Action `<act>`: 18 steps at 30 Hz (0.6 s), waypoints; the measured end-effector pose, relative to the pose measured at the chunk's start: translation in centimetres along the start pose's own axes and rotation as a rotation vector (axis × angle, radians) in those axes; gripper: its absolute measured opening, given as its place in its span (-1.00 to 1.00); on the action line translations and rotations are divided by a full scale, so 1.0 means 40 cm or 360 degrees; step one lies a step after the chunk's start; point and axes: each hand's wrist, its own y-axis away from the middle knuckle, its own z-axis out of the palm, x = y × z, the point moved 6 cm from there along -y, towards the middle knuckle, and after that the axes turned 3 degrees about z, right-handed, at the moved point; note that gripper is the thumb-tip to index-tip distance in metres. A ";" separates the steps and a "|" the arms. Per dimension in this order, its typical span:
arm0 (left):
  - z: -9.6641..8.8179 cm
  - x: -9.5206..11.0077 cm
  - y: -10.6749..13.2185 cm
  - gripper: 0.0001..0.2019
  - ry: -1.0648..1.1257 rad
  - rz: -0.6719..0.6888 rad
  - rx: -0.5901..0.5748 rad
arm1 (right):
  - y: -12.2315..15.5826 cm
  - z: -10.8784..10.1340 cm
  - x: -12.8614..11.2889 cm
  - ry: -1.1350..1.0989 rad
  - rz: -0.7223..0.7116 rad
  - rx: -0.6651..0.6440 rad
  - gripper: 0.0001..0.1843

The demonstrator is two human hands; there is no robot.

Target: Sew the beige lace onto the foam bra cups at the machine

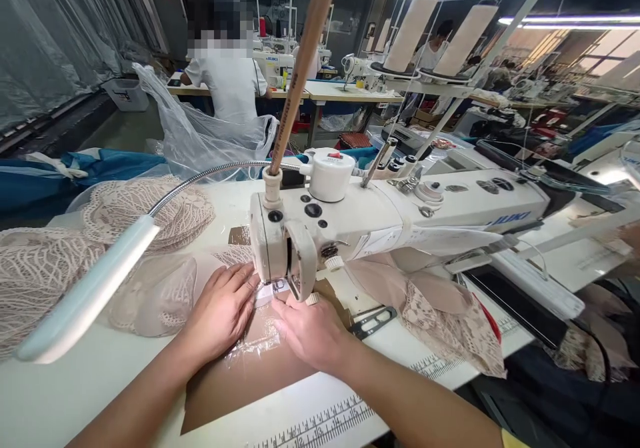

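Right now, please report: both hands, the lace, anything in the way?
Left hand flat, right hand opposite, both at sewing machine. Pale lace just beyond left hand. Close by right wrist: metal plate.

- The left hand (225, 308) is laid flat beside the head of a white sewing machine (370, 211).
- The right hand (313, 331) is placed opposite, partly hidden by the machine.
- A brown sheet (250, 395) is spread on the table (110, 388).
- Lace pieces (120, 205) are partly covered by a lamp (90, 293).
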 end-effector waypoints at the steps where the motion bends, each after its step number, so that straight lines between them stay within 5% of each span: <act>1: 0.001 -0.004 0.001 -0.76 0.0010 -0.0013 0.0011 | 0.000 0.002 0.001 -0.0006 -0.0001 -0.0006 -0.71; 9: -0.003 -0.020 0.018 -0.65 0.0146 -0.0140 0.0159 | 0.026 -0.065 0.008 -0.0189 -0.0013 -0.0141 -0.65; 14: -0.008 -0.052 0.032 -0.65 0.0211 -0.0237 0.0210 | 0.131 -0.145 0.055 -0.0006 0.0182 -0.0312 -0.71; 18: -0.047 -0.033 0.056 -0.69 0.0391 -0.0221 0.0091 | 0.218 -0.145 0.122 0.0234 0.0304 -0.0308 -0.61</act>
